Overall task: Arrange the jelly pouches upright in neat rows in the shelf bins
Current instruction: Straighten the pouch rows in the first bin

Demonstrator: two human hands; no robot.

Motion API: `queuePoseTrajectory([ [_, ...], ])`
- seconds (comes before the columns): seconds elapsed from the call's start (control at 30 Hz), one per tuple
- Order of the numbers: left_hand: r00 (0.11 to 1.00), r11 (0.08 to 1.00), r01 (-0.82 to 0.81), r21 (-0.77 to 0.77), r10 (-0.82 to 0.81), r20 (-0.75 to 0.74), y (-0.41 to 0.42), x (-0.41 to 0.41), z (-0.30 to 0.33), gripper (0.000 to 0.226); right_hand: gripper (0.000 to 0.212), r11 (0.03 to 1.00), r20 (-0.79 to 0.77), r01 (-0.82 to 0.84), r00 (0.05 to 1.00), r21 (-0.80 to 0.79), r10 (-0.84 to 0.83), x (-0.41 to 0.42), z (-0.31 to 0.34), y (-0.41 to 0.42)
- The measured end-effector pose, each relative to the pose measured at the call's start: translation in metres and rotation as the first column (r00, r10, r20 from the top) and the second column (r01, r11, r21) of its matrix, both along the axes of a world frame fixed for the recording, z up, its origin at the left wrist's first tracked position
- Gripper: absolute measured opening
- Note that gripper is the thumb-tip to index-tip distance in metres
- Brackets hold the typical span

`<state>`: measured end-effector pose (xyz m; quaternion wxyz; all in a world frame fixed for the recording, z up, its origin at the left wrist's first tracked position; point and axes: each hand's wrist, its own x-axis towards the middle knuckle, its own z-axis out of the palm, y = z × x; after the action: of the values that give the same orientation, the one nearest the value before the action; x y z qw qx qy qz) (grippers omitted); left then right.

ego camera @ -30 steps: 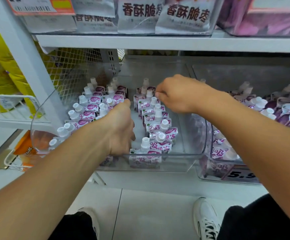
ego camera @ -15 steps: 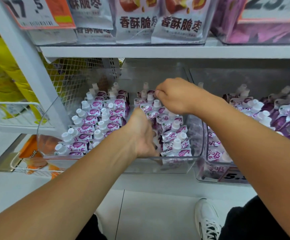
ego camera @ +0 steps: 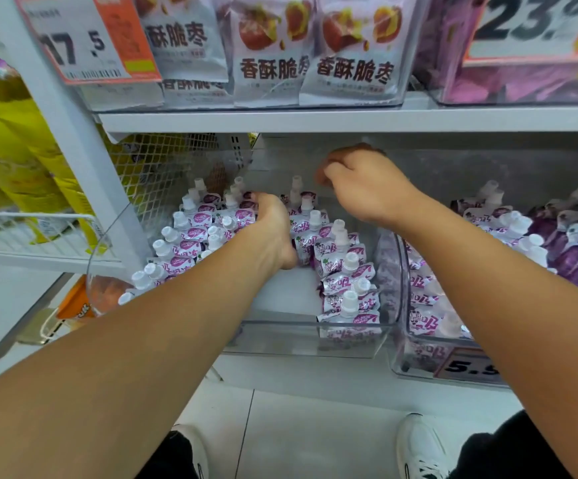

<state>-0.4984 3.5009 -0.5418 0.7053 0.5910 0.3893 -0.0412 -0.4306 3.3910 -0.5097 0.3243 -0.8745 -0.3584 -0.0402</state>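
Observation:
A clear bin (ego camera: pixel 308 340) on the lower shelf holds jelly pouches with white caps and purple print. Several stand in packed rows on the left (ego camera: pixel 194 229). Another row (ego camera: pixel 343 271) runs along the right side, leaning a little. A bare strip of bin floor lies between them at the front. My left hand (ego camera: pixel 273 229) reaches deep between the rows, fingers stretched back and pressed against the left rows. My right hand (ego camera: pixel 360 188) hovers above the far end of the right row, fingers curled, with nothing visible in them.
A second clear bin (ego camera: pixel 419 361) to the right holds more pouches (ego camera: pixel 508 229) and bears a price tag (ego camera: pixel 467 366). The upper shelf edge (ego camera: pixel 349 119) hangs low over both hands. A wire mesh divider (ego camera: pixel 163 167) bounds the left side. My shoes (ego camera: pixel 419 447) are on the tiled floor.
My left hand slid from the bin's front toward the back between the rows. The right row shifted rightward, opening a gap. My right hand lifted off the caps.

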Motion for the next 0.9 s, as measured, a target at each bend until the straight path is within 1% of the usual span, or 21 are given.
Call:
queuePoseTrajectory([
  [0.03,0.987,0.969,-0.147,-0.201,0.157,0.032,0.003,0.005,-0.007,0.081,0.033,0.998,-0.054,0.015,0.998,0.068,-0.011,0.001,0.001,-0.001],
  [0.07,0.989,0.932,-0.088,-0.350,0.123,0.077,0.003,0.010,-0.011,0.084,0.033,0.991,-0.104,0.027,0.994,0.127,-0.014,0.001,0.003,-0.001],
  [0.1,0.988,0.935,-0.073,-0.347,0.114,0.100,0.003,0.013,-0.015,0.083,0.033,0.987,-0.140,0.035,0.990,0.159,-0.012,0.000,0.003,-0.002],
  [0.13,0.993,0.942,0.014,-0.336,0.025,0.112,-0.002,0.012,-0.015,0.081,0.033,0.987,-0.149,0.032,0.989,0.155,-0.008,-0.001,0.003,-0.003],
  [0.2,0.994,0.962,0.078,-0.263,-0.054,0.096,-0.005,0.008,-0.016,0.077,0.032,0.997,-0.107,0.004,0.994,0.073,0.004,-0.005,0.004,-0.003],
  [0.23,0.993,0.965,0.086,-0.248,-0.062,0.100,-0.006,0.007,-0.014,0.071,0.032,0.999,-0.078,-0.007,0.997,0.034,0.009,-0.007,0.005,-0.003],
  [0.27,0.995,0.977,0.055,-0.208,-0.036,0.095,-0.008,0.006,-0.010,0.064,0.032,1.000,-0.057,-0.005,0.998,0.009,0.005,-0.008,0.005,-0.003],
  [0.3,0.995,0.978,-0.002,-0.208,0.021,0.093,-0.009,0.006,-0.006,0.061,0.032,1.000,-0.041,0.009,0.999,0.000,-0.009,-0.008,0.005,-0.003],
  [0.37,0.977,0.980,-0.164,-0.110,0.176,0.116,-0.004,0.012,-0.003,0.056,0.031,0.999,-0.006,0.051,0.999,0.015,-0.051,-0.007,0.005,-0.003],
  [0.4,0.966,0.974,-0.209,-0.085,0.220,0.137,-0.002,0.015,-0.001,0.055,0.031,0.997,0.000,0.069,0.998,0.028,-0.069,-0.006,0.005,-0.004],
  [0.43,0.960,0.970,-0.227,-0.090,0.239,0.146,0.002,0.021,-0.003,0.054,0.030,0.996,0.000,0.080,0.997,0.041,-0.080,-0.005,0.005,-0.005],
  [0.5,0.962,0.961,-0.192,-0.197,0.224,0.157,0.000,0.027,-0.005,0.053,0.030,0.995,0.018,0.089,0.996,0.044,-0.089,-0.006,0.004,-0.006],
  [0.53,0.972,0.964,-0.140,-0.227,0.178,0.155,-0.002,0.031,-0.005,0.048,0.029,0.996,0.035,0.087,0.995,0.034,-0.088,-0.005,0.003,-0.006],
  [0.57,0.977,0.964,-0.103,-0.244,0.144,0.157,-0.002,0.034,-0.006,0.050,0.030,0.996,0.047,0.085,0.995,0.019,-0.086,-0.005,0.002,-0.005],
  [0.63,0.987,0.973,0.034,-0.227,0.003,0.161,-0.003,0.036,-0.007,0.065,0.030,0.997,0.055,0.080,0.995,-0.019,-0.079,-0.003,0.001,-0.005],
  [0.7,0.972,0.968,0.196,-0.155,-0.171,0.162,-0.001,0.035,-0.011,0.081,0.029,0.995,0.055,0.075,0.996,-0.069,-0.071,-0.002,0.000,-0.005],
  [0.73,0.957,0.956,0.267,-0.124,-0.248,0.153,0.000,0.030,-0.011,0.083,0.029,0.993,0.056,0.074,0.996,-0.095,-0.069,-0.002,0.000,-0.005],
  [0.83,0.924,0.922,0.370,-0.110,-0.354,0.142,-0.002,0.024,-0.012,0.078,0.030,0.985,0.049,0.071,0.997,-0.160,-0.064,-0.006,0.005,-0.001],
  [0.87,0.921,0.922,0.378,-0.084,-0.366,0.132,-0.004,0.021,-0.009,0.078,0.031,0.981,0.048,0.071,0.997,-0.181,-0.063,-0.008,0.006,0.000],
  [0.9,0.925,0.926,0.367,-0.093,-0.352,0.145,-0.006,0.016,-0.006,0.077,0.032,0.977,0.045,0.077,0.997,-0.199,-0.069,-0.009,0.008,0.001],
])
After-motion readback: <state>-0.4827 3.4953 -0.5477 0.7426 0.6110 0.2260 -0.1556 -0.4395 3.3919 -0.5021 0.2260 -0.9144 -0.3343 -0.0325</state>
